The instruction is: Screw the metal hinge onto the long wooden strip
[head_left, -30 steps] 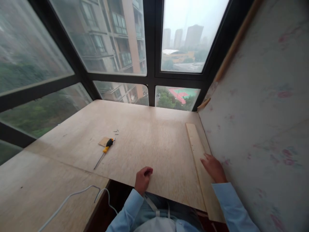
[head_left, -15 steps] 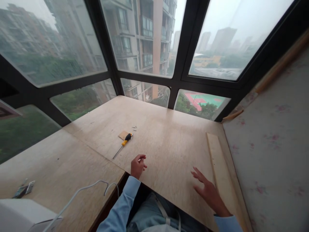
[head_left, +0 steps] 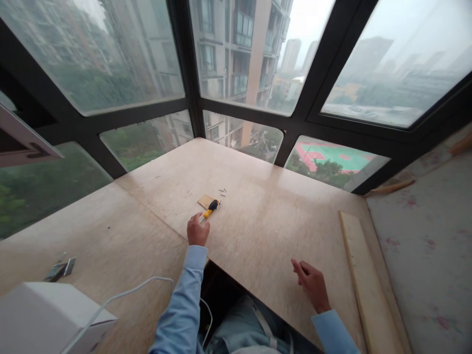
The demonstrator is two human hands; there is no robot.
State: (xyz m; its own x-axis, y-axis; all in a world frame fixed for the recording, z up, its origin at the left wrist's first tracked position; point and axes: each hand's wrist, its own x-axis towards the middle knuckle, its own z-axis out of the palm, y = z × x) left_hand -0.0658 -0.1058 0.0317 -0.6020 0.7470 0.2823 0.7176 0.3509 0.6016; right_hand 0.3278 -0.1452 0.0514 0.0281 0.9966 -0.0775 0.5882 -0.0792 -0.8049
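Note:
My left hand (head_left: 198,230) is stretched forward over the plywood board (head_left: 265,231). Its fingers are curled round the metal shaft of a screwdriver (head_left: 211,208), whose yellow and black handle sticks out beyond them. A small flat wood offcut (head_left: 204,200) lies against the handle, and a few loose screws (head_left: 222,190) lie just past it. My right hand (head_left: 312,284) rests low over the board's near right part. Its fingers are loosely extended and hold nothing. A long wooden strip (head_left: 363,280) lies to its right.
A second plywood sheet (head_left: 92,246) lies to the left, carrying small metal fittings (head_left: 59,269), a white box (head_left: 44,319) and a white cable (head_left: 121,295). Dark-framed windows (head_left: 191,98) enclose the far sides. A flower-patterned wall (head_left: 431,236) stands on the right.
My left hand has reached forward from the board's near edge to the screwdriver and closed on its shaft. My right hand left the wooden strip and drew back toward me. The view swung left.

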